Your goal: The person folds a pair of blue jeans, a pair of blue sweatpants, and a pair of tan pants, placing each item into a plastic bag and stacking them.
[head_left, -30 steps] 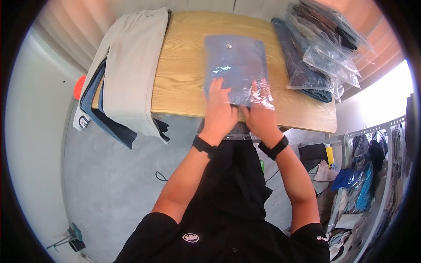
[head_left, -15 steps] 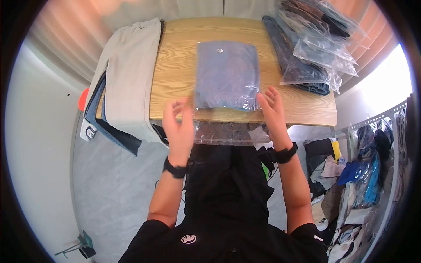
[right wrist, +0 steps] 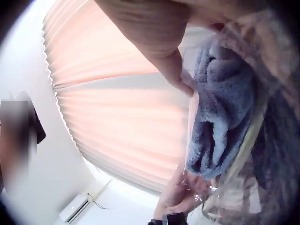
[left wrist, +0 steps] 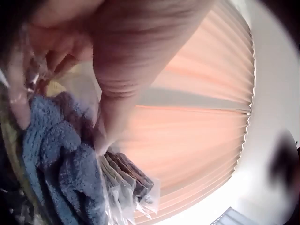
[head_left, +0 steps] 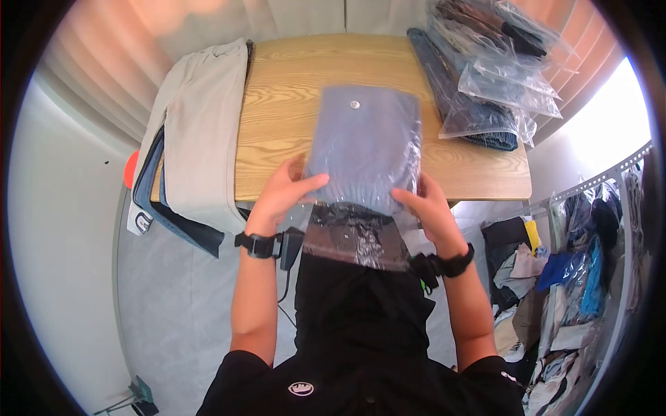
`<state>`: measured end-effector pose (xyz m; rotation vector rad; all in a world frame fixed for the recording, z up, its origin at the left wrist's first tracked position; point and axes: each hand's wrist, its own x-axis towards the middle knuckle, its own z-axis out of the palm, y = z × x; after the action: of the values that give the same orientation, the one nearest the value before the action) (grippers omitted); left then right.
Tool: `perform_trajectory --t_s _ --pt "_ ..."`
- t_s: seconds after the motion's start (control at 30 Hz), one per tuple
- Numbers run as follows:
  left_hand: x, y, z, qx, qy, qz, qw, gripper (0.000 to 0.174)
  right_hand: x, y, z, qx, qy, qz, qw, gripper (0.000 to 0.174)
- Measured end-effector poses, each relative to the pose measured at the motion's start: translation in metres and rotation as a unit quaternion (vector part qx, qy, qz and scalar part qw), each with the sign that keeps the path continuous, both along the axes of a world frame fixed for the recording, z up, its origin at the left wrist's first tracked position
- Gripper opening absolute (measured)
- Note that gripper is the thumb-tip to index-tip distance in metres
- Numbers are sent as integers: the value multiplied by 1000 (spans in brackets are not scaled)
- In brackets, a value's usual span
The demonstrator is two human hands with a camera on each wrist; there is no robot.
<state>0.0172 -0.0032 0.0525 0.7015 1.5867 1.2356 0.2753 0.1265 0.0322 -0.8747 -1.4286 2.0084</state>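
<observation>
A folded blue-grey garment (head_left: 364, 149) lies inside a clear plastic bag (head_left: 357, 239), whose loose end hangs past the table's near edge toward the person. My left hand (head_left: 281, 193) grips the bag's near left corner, thumb on top and fingers under it. On the opposite side my right hand (head_left: 433, 208) holds the near right corner the same way. Both wrist views look in at the garment's fuzzy folded layers (left wrist: 65, 154), with the film around them. In the right wrist view a thumb (right wrist: 176, 75) presses along the bag's upper side.
Light grey trousers (head_left: 205, 132) lie over the table's left end, above dark blue jeans (head_left: 149, 180). A pile of bagged clothes (head_left: 485, 76) stands at the back right of the wooden table (head_left: 298, 76). A metal rack (head_left: 610, 177) with more clothes is at the right.
Both hands left the top of the bag, moved apart, then took hold of its near corners. The bag has come toward the person and its near end is raised.
</observation>
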Motion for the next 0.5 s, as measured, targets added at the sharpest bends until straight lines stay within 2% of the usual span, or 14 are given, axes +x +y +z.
perform_trajectory --t_s 0.07,0.17,0.27,0.3,0.37,0.4,0.5 --pt "12 -12 -5 9 -36 -21 999 89 18 -19 -10 -38 38 -22 998 68" --pt "42 -30 -15 -1 -109 -35 993 80 41 -63 -9 -178 24 -158 971 59" --pt "57 -38 -30 -36 -237 -51 970 69 71 -74 -27 -340 102 -102 929 55" --pt "59 -37 -31 -46 -280 -63 957 66 75 -75 -29 -302 73 -99 945 54" --pt "62 -29 -27 -78 -204 -101 971 60 81 -75 -23 -222 17 -92 971 53" --pt "64 -26 -26 -91 -164 -123 975 57 82 -74 -23 -220 14 -92 971 54" --pt "72 -20 -26 -15 -170 -114 979 50 85 -68 -22 -220 41 -99 970 58"
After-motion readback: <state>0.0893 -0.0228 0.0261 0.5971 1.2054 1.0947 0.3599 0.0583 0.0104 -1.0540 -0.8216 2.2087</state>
